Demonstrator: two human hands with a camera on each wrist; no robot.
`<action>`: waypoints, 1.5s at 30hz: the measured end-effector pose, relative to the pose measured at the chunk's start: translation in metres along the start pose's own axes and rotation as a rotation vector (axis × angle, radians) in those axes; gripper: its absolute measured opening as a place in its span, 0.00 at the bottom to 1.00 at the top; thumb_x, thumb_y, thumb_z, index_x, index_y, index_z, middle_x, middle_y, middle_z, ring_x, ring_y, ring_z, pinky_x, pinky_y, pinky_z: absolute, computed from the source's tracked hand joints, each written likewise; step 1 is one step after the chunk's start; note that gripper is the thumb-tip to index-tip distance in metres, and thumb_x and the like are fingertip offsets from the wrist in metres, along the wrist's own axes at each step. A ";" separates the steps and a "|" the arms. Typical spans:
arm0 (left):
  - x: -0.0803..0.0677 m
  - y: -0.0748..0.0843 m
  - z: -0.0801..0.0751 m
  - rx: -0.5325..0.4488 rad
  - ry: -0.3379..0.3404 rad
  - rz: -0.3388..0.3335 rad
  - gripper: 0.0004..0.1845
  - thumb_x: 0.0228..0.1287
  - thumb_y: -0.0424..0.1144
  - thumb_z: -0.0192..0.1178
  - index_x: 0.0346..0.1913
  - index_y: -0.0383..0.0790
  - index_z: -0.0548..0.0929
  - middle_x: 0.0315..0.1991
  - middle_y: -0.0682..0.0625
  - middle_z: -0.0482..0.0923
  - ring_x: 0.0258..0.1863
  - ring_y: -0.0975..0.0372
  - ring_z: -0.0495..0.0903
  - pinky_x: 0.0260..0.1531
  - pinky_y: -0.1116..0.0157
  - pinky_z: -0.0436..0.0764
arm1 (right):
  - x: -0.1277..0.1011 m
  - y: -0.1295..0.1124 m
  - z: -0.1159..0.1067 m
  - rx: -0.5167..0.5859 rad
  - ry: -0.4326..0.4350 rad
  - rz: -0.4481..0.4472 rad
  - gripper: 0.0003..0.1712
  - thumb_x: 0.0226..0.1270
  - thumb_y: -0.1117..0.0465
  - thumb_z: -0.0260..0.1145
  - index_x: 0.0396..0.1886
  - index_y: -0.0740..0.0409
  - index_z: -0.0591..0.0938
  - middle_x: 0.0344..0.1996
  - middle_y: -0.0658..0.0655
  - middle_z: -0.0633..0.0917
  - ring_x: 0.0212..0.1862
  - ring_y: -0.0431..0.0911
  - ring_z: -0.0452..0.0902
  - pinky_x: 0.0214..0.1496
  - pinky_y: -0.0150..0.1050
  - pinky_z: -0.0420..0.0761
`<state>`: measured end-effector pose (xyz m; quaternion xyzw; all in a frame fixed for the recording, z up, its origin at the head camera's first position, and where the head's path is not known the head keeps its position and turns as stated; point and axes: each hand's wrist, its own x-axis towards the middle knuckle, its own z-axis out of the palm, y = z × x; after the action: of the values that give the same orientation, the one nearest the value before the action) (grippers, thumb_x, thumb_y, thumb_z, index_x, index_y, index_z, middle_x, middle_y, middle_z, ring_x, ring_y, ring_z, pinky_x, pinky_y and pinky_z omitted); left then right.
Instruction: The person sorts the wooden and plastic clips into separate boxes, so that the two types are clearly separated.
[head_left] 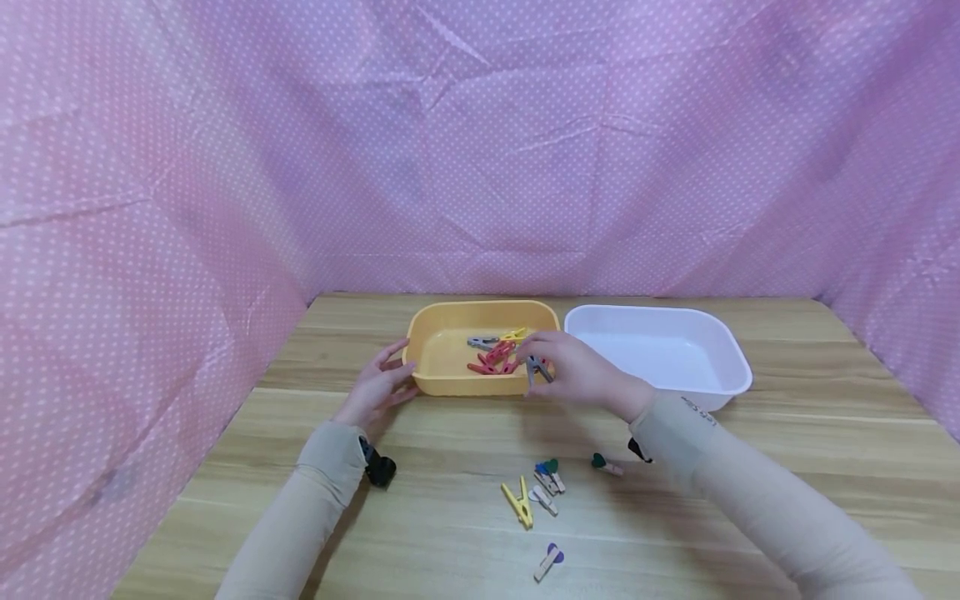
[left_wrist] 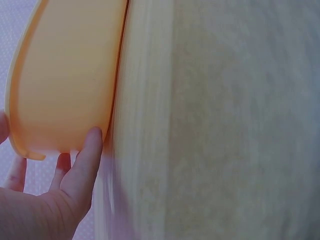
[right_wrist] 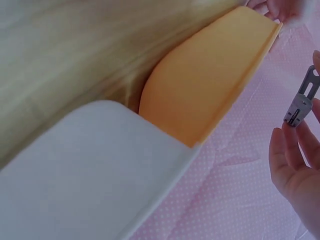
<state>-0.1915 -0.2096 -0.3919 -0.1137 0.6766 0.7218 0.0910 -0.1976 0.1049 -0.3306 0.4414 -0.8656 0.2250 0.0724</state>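
My left hand (head_left: 378,383) holds the left end of an orange tray (head_left: 457,386), its fingers spread around the rim and outer wall. In the left wrist view, fingertips press against the tray's wall. Over the tray's right front corner, my right hand (head_left: 573,371) pinches a grey clothespin (head_left: 538,367). That clothespin (right_wrist: 298,107) also shows between the fingertips in the right wrist view. Inside the tray lie red clothespins (head_left: 497,358), a yellow clothespin (head_left: 514,335) and another grey clothespin (head_left: 482,342).
A white tray (head_left: 652,342) stands right beside the orange one. Nearer on the wooden table (head_left: 442,517) lie a yellow clothespin (head_left: 520,504) and several small wooden pegs, among them a purple-topped peg (head_left: 548,562) and a green-topped peg (head_left: 607,465). A pink dotted cloth (head_left: 480,167) hangs behind.
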 end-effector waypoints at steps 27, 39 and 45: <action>0.012 0.001 -0.003 -0.014 -0.004 0.008 0.32 0.70 0.31 0.51 0.73 0.50 0.56 0.62 0.41 0.60 0.56 0.52 0.71 0.59 0.53 0.73 | 0.046 0.023 -0.021 -0.013 0.012 0.123 0.25 0.51 0.60 0.76 0.49 0.63 0.80 0.51 0.61 0.80 0.57 0.55 0.73 0.63 0.49 0.73; 0.012 -0.002 -0.003 -0.006 -0.017 0.035 0.32 0.70 0.32 0.51 0.74 0.48 0.55 0.65 0.37 0.58 0.55 0.53 0.72 0.59 0.53 0.74 | 0.059 0.032 -0.022 -0.020 -0.017 0.147 0.25 0.53 0.59 0.74 0.50 0.62 0.80 0.53 0.61 0.80 0.59 0.56 0.72 0.64 0.51 0.71; 0.012 -0.004 -0.003 0.005 -0.017 0.042 0.32 0.70 0.32 0.51 0.74 0.48 0.55 0.63 0.38 0.59 0.48 0.58 0.75 0.56 0.54 0.76 | 0.062 0.035 -0.020 0.002 -0.063 0.206 0.26 0.54 0.58 0.74 0.53 0.61 0.79 0.57 0.61 0.78 0.62 0.55 0.69 0.67 0.50 0.68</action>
<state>-0.2014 -0.2128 -0.3996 -0.0930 0.6799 0.7228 0.0816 -0.2639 0.0867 -0.3040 0.3573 -0.9079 0.2181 0.0211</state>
